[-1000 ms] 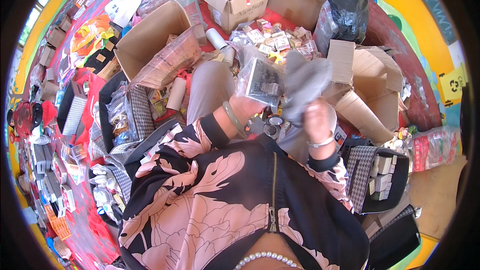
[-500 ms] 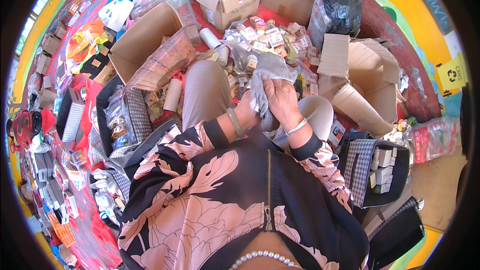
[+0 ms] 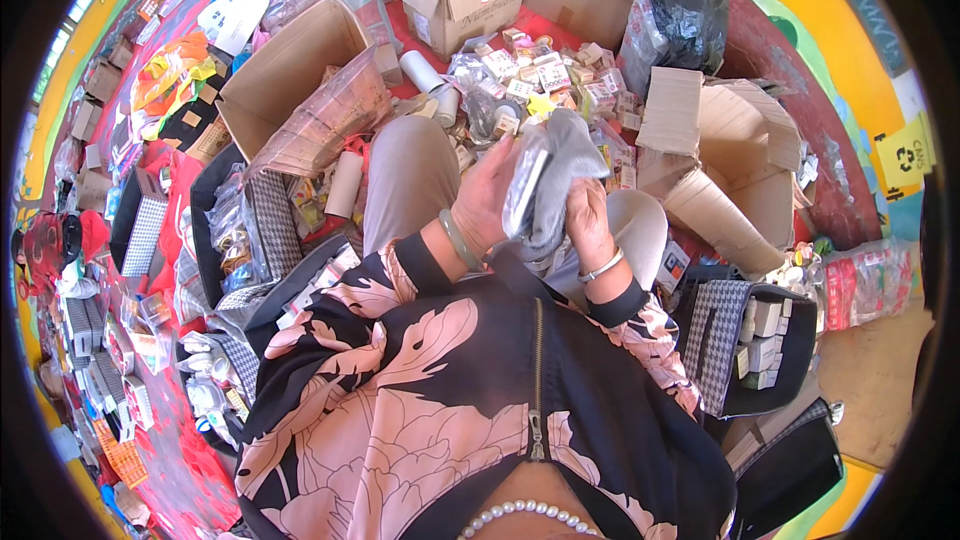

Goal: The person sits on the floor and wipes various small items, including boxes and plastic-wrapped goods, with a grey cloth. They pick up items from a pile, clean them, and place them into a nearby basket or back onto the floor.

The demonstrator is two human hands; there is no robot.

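Observation:
In front of my lap I hold a bundle of grey knitted cloth (image 3: 567, 165) with a shiny clear plastic wrap (image 3: 524, 187) along its left side. My left hand (image 3: 484, 204) is against the plastic side, its fingers running up behind it and partly hidden. My right hand (image 3: 590, 216) is closed on the cloth's right edge, thumb and fingers pinching it. Just beyond the bundle lies a yellow star-shaped piece (image 3: 540, 105). Behind it is a heap of small boxes (image 3: 548, 70), some in clear plastic.
Open cardboard boxes stand at left (image 3: 290, 65), far centre (image 3: 463, 0) and right (image 3: 735, 155). A black plastic bag (image 3: 685, 0) sits at the far right. Houndstooth fabric bins (image 3: 715, 340) stand at both sides. White rolls (image 3: 345, 185) lie by my left knee.
My hands have moved apart, and the bundle has turned and opened out, showing its plastic side. My left hand shifted up and left of it. The yellow star-shaped piece has come into sight.

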